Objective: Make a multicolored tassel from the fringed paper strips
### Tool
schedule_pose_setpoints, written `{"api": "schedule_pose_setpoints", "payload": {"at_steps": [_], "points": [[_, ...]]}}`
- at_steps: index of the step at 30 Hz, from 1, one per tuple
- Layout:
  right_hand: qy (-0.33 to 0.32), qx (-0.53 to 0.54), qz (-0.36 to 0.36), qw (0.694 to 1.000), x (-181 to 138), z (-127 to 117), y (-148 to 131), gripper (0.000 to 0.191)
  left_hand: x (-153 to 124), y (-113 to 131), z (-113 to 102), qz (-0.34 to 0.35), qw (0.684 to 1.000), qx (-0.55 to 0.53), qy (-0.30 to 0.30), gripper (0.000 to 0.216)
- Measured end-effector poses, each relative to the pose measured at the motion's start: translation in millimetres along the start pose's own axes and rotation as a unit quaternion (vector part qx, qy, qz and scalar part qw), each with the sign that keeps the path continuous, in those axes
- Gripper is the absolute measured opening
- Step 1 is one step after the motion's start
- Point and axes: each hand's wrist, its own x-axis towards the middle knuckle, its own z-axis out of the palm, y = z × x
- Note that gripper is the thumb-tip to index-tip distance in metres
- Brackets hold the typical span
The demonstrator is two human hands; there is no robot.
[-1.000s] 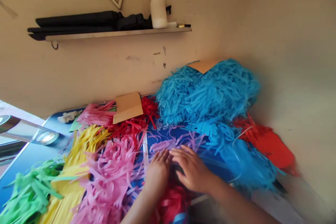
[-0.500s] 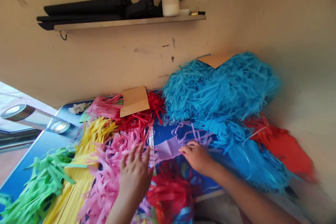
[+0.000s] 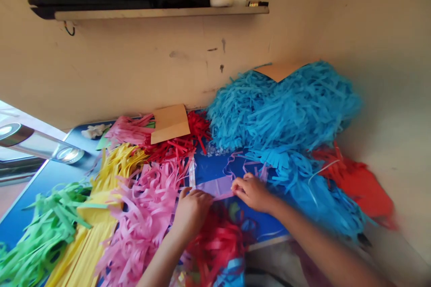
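Observation:
A purple fringed sheet of tissue paper (image 3: 215, 185) lies across the blue table, with thin purple strips trailing behind it. My right hand (image 3: 252, 192) pinches this sheet at its right end. At the sheet's left end, my left hand (image 3: 192, 211) is closed with bent fingers on the near edge, its fingertips partly hidden. Pink fringed tissue paper (image 3: 144, 206) spreads just left of my left hand. Below both hands is a tangle of red tissue strips (image 3: 220, 242), with some blue strips at its front.
Blue fringed paper (image 3: 286, 107) is heaped at the back right, beside red paper (image 3: 360, 188). Yellow paper (image 3: 81, 246) and green fringe (image 3: 43, 228) lie left. A tan card (image 3: 170, 123) rests on red fringe. A glass cylinder (image 3: 43, 143) stands at the table's left edge. A shelf (image 3: 161, 13) hangs above.
My left hand has moved right and closed at the purple paper; its fingers were spread before. My right hand keeps its pinch. The whole view has shifted slightly.

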Motion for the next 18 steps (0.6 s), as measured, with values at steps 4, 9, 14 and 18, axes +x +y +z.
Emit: {"api": "schedule_pose_setpoints", "payload": {"at_steps": [4,9,14,18], "points": [[0.036,0.015,0.104,0.994,10.8,2.2,-2.9,0.009,8.5,-7.4,-2.9,-0.088,0.996,0.016,-0.008,0.03],[0.069,-0.024,0.149,0.986,26.4,7.0,-11.2,0.013,23.0,-3.3,-4.7,-0.17,0.984,0.057,-0.022,0.037],[0.065,-0.035,0.139,0.988,32.4,10.3,-9.4,0.01,27.8,-1.0,-9.1,-0.183,0.978,0.08,-0.059,0.03],[0.061,-0.046,0.134,0.988,32.9,12.4,-8.0,0.01,27.8,-2.8,-6.6,-0.18,0.977,0.084,-0.075,0.031]]}}
